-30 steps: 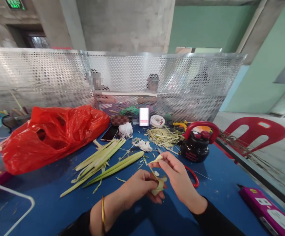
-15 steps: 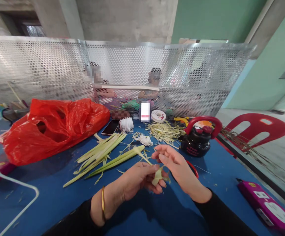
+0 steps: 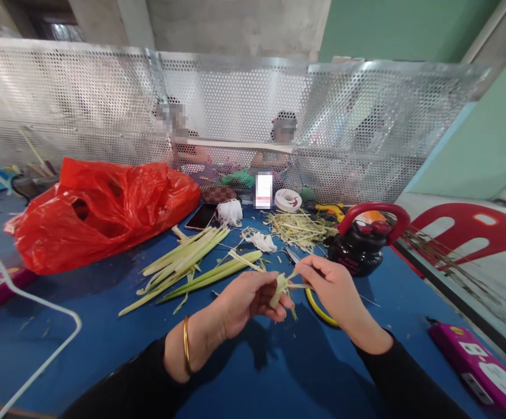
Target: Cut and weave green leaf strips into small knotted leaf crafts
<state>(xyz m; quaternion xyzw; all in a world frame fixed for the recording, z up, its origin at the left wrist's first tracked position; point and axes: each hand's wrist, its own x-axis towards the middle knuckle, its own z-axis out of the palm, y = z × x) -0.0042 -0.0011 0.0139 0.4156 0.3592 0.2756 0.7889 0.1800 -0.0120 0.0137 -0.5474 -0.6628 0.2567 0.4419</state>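
The left hand (image 3: 250,299) hides part of the leaf (image 3: 280,287), the right hand (image 3: 333,291) part of the scissors (image 3: 314,308), and the four-o'clock purple box (image 3: 480,368) runs past the edge.

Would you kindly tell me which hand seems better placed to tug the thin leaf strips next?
Likely the right hand: it pinches the thin leaf strips that stick out from the folded leaf piece, while the left hand is busy holding that piece.

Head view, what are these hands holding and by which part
A folded leaf piece: left hand holds its body, right hand pinches a thin strand.
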